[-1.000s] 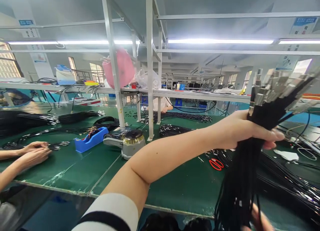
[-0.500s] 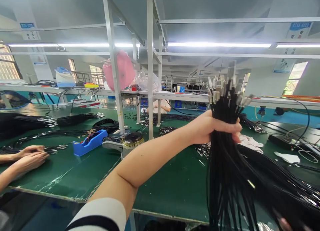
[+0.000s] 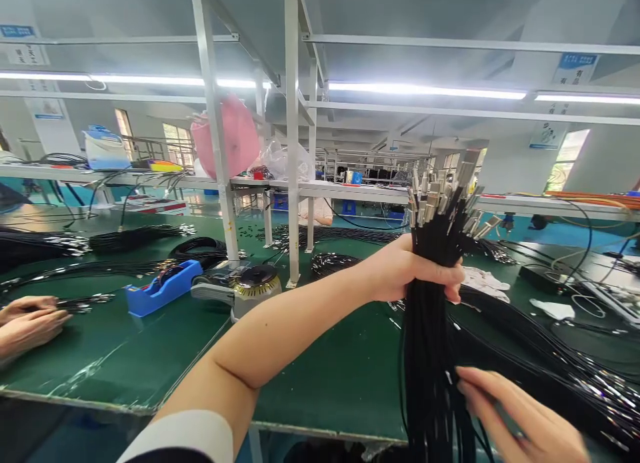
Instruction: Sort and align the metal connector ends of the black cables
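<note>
Above table (image 3: pixel 345 376), left fingers (image 3: pixel 435 271) clasp cables (image 3: pixel 426 336), right fingers' (image 3: pixel 484 377) hold unclear; dispenser (image 3: pixel 143 301) holds roll (image 3: pixel 169 275)

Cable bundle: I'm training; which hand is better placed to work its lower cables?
Probably the right hand: its fingers are at the lower cables, while the left hand grips the bundle above.

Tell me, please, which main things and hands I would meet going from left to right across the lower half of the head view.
Co-worker's hands, blue holder, round-topped device, the wearer's left hand gripping a black cable bundle, the wearer's right hand.
</note>
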Demonstrator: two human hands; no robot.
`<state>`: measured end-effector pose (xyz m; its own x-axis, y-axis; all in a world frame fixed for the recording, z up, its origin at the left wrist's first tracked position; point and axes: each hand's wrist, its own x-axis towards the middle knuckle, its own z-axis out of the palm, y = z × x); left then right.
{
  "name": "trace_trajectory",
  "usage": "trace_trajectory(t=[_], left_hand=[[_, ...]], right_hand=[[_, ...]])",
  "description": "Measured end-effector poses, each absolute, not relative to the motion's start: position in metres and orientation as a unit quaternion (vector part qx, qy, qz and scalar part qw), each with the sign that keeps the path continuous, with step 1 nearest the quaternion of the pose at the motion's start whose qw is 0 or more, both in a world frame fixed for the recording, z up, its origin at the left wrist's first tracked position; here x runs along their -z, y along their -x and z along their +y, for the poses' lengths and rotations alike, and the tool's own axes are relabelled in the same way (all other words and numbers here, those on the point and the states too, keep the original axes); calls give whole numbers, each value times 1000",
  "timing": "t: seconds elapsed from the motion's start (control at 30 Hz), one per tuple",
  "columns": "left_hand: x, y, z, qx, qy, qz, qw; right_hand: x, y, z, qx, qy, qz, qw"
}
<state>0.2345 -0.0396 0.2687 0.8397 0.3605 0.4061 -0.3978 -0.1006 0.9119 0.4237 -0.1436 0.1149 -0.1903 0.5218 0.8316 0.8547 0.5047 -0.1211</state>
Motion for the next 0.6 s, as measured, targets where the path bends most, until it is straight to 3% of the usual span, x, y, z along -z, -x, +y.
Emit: trace_trajectory(t=[0.17,0.23,0.37,0.5,0.6], left_hand=[[-264,-228,-37,-351,-646,81,673],[-262,-224,-32,-378,-625,103,675],[-260,-220,-26,-400,-612,124,671],[-262,-223,-28,-384,-615,122,678],[-263,-226,-30,-390,-617,113,674]], right_hand=[[-120,-375,-114,225,473,-710,470],[-118,-372,-108,186,491,-710,470],[-124,-384,-112,-40,531,-695,483],[-130,-387,-122,-366,431,-667,486],[-121,-378,-120,-413,425,-627,506]])
